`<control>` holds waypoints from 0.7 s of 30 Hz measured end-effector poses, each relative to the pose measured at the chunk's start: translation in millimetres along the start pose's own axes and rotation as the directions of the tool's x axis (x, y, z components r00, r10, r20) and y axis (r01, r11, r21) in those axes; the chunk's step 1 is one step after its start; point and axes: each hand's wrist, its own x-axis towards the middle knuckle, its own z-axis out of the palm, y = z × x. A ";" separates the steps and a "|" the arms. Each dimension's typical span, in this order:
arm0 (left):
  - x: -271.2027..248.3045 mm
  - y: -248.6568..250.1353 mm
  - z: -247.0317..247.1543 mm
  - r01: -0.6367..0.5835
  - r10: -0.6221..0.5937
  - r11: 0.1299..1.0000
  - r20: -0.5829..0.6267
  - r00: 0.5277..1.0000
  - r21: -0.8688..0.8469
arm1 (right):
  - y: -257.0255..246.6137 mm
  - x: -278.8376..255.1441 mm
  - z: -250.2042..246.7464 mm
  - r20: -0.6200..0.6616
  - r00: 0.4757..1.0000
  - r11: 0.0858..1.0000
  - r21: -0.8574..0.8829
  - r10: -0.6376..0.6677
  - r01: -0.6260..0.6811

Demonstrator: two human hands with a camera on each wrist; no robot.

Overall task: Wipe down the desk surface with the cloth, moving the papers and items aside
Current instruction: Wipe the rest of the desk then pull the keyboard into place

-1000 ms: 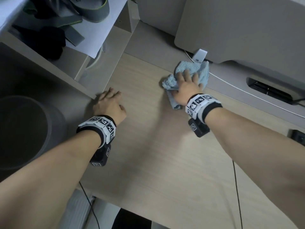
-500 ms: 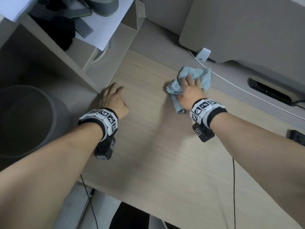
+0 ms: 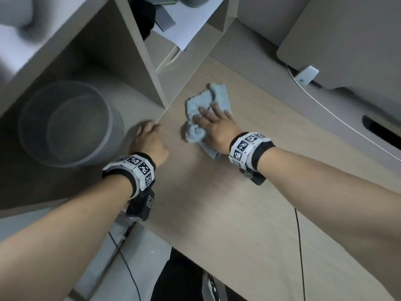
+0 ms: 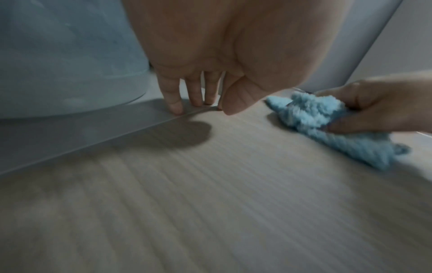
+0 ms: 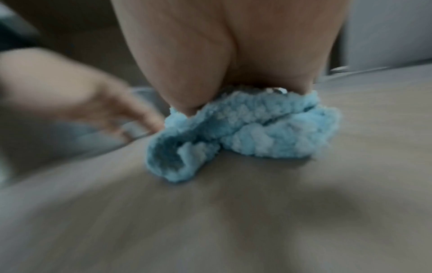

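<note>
A crumpled light-blue cloth (image 3: 208,101) lies on the pale wooden desk (image 3: 227,213) near its left edge. My right hand (image 3: 213,124) lies flat on the cloth and presses it down, fingers stretched forward. The left wrist view shows the cloth (image 4: 311,114) bunched under that hand (image 4: 374,107); in the blurred right wrist view the cloth (image 5: 245,125) bulges out below the palm. My left hand (image 3: 147,137) rests with straight fingertips (image 4: 175,109) on the desk's left edge and holds nothing. White papers (image 3: 184,25) lie in the shelf unit at the back left.
A round grey bin (image 3: 65,124) stands left of the desk, below the shelf unit. A large grey device (image 3: 347,40) sits at the back right, with a white cable (image 3: 338,118) and a white tag (image 3: 307,74). A black cable (image 3: 299,246) hangs over the front edge.
My right hand has slid the cloth leftward across the desk, from near the white tag to close beside my left hand. The left hand has stayed on the desk's edge.
</note>
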 end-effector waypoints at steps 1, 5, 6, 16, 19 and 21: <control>-1.4 -3.0 -0.7 -0.007 0.007 1.000 0.002 1.000 0.005 | 12.6 7.7 -8.2 -0.036 0.994 0.994 0.045 0.105 -0.104; -6.8 -6.8 5.5 -0.043 0.042 0.998 0.019 0.999 0.042 | 10.3 41.7 -30.5 -0.054 0.957 0.958 0.054 0.286 -0.283; -7.3 -7.4 6.9 -0.045 0.044 0.998 0.016 0.999 0.034 | -6.6 45.8 -28.3 -0.031 0.970 0.971 0.019 0.240 -0.239; -27.3 -23.2 0.7 0.035 -0.038 0.998 -0.055 0.998 -0.053 | -5.9 -2.2 0.5 0.001 0.990 0.989 0.042 0.140 -0.140; -43.8 -35.0 3.6 0.085 -0.086 0.996 -0.030 0.996 -0.022 | -18.1 8.4 -5.8 -0.029 0.961 0.961 0.056 0.274 -0.272; -53.2 -43.7 8.7 0.125 -0.126 0.992 -0.032 0.992 -0.021 | -52.4 9.3 0.2 -0.011 0.976 0.977 -0.001 0.215 -0.215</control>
